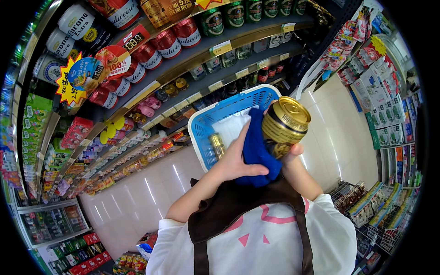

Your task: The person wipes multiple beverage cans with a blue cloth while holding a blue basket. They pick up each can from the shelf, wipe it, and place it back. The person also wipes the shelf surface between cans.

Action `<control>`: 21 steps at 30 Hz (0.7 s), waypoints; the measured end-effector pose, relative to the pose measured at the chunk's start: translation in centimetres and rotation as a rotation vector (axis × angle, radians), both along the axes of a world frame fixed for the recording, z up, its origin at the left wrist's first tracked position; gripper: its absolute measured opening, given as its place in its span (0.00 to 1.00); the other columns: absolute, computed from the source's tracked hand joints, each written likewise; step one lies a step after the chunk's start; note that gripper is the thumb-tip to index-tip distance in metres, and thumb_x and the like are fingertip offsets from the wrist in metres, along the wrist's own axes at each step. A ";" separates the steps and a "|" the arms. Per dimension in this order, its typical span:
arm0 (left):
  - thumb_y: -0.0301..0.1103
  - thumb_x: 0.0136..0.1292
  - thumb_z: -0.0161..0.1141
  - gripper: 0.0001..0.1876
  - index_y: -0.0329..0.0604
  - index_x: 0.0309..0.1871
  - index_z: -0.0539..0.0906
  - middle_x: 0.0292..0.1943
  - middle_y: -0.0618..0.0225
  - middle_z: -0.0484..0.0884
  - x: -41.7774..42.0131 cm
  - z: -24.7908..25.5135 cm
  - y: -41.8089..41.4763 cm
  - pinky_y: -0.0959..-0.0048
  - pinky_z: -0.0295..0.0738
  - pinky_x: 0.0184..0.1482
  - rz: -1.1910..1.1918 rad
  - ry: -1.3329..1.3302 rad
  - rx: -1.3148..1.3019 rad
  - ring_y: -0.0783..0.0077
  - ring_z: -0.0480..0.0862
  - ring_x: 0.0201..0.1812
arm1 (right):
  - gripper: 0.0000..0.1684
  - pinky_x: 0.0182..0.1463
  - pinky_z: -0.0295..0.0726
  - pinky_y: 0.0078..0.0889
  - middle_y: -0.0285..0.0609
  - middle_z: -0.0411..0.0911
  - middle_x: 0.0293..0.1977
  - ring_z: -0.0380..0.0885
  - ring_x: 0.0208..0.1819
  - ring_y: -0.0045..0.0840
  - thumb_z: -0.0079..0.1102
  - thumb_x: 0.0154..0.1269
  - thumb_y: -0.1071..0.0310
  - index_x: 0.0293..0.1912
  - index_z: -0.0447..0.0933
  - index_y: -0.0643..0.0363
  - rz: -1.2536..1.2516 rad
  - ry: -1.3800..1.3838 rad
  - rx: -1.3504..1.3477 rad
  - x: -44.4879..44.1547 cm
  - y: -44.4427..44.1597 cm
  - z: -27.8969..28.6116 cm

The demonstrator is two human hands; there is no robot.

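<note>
A gold and black drink can (286, 120) is tilted in my right hand (294, 153), its ring-pull top facing up and away. My left hand (237, 160) grips a dark blue cloth (259, 147), which presses against the can's left side. Part of my right hand is hidden behind the can. Just beyond my hands is a blue plastic shopping basket (202, 127) with a white rim. In it lie a gold can (217, 144) and some white material (230, 125), perhaps cloth or paper. What holds the basket up is hidden.
Store shelves (206, 55) curve along the left and front, carrying red beer cans (166, 43), green beer cans (211, 21) and small bottles. Hanging snack packets (343, 41) and wire racks (374, 213) of packets stand to the right. Pale glossy floor tiles (137, 182) run between them.
</note>
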State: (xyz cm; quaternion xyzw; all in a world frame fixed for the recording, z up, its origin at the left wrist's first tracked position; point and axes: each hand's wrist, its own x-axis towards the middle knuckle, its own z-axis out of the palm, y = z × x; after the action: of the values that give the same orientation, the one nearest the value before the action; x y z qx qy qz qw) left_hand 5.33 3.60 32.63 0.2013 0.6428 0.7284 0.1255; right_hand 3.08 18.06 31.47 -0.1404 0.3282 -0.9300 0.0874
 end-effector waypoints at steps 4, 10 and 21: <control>0.41 0.35 0.72 0.57 0.36 0.64 0.44 0.59 0.59 0.57 2.1 -1.9 0.4 0.68 0.50 0.61 -0.038 -0.164 0.189 0.66 0.57 0.62 | 0.55 0.54 0.67 0.31 0.47 0.62 0.51 0.65 0.52 0.29 0.63 0.37 0.40 0.58 0.53 0.63 0.040 -0.043 0.100 -0.3 0.6 0.6; 0.36 0.34 0.71 0.50 0.35 0.60 0.51 0.54 0.57 0.64 0.9 -1.0 0.3 0.68 0.57 0.58 0.271 -0.015 0.021 0.65 0.65 0.56 | 0.47 0.54 0.64 0.27 0.45 0.62 0.52 0.65 0.52 0.25 0.71 0.37 0.60 0.57 0.57 0.62 -0.330 0.146 0.448 -1.5 0.0 6.3; 0.40 0.33 0.70 0.45 0.38 0.57 0.58 0.50 0.63 0.67 -2.4 1.0 -1.7 0.71 0.61 0.55 0.126 -0.160 0.250 0.70 0.69 0.51 | 0.31 0.46 0.67 0.18 0.35 0.70 0.37 0.69 0.40 0.16 0.70 0.35 0.67 0.42 0.66 0.57 -0.017 0.348 0.556 -3.1 -1.9 5.2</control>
State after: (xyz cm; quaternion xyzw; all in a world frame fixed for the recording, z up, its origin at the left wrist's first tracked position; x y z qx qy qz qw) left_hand 2.95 1.90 33.65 0.1160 0.5463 0.8229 0.1041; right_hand -0.06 16.18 36.69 -0.2654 0.5808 -0.7674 0.0572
